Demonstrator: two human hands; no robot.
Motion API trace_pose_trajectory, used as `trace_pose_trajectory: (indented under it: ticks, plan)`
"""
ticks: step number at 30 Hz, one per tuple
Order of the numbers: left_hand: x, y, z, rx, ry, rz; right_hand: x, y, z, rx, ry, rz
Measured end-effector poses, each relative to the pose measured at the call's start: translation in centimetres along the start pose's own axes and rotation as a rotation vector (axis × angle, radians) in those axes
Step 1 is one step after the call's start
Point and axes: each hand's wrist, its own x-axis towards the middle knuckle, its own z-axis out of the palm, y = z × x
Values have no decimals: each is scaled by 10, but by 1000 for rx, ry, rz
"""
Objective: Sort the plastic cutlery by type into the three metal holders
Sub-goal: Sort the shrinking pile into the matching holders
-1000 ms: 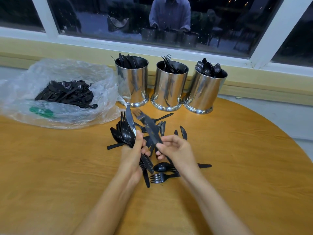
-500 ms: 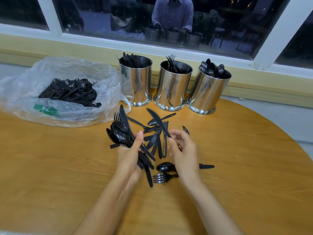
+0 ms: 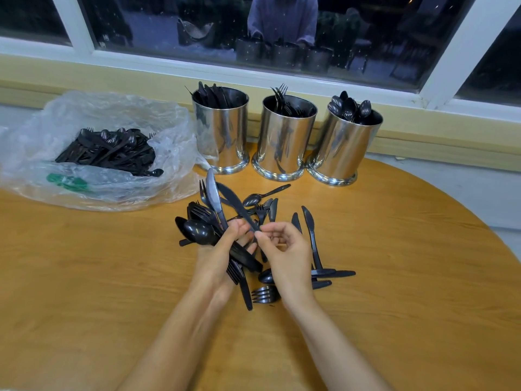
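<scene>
Pinching a seemingly light, slick, slightly bendy plastic knife (image 3: 235, 204) at mid-length, the right hand (image 3: 284, 249) kept its fingers narrow on it just above the table (image 3: 394, 277), while the left hand (image 3: 217, 255) gripped a mixed cutlery bundle (image 3: 200, 230) by the probably stiffer handles.

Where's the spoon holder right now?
In the head view the spoon holder is the rightmost of the three, at the table's far edge below the window, just right of the fork holder.
</scene>
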Motion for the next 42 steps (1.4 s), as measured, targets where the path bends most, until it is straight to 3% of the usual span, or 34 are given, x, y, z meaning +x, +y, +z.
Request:
trace_pose_trajectory:
  ticks: [8, 12, 18, 23, 26, 30, 33, 35, 37, 40, 42]
  plan:
    - [5, 2, 1, 17, -38, 46, 8, 10, -19, -227, -127, -72]
    - [6, 6, -4, 59, -12, 72, 31, 23, -59, -606, 7, -23]
    - [9, 2, -4, 51, -39, 31, 30, 30, -71, -986, -72, 81]
    - [8, 0, -3, 48, -48, 16, 40, 28, -66, -931, -4, 93]
    - [8, 0, -3, 46, -42, 19, 55, 27, -63, -907, -84, 182]
    - [7, 1, -4, 52, -31, 20, 71, 22, -57, -1085, -238, 247]
    - [6, 2, -5, 49, -14, 0, 71, 17, -55, -1233, -169, 170]
    - [6, 2, -5, 43, 6, -6, 65, 13, -56, -1113, -3, 77]
    - [6, 1, -5, 40, 7, 14, 56, 10, -54, -843, 85, -43]
    - [6, -3, -1, 69, 0, 61, 38, -3, -38, -281, -45, 61]
    - [6, -6, 3, 101, 13, 88, 24, -10, -27, -68, -177, 140]
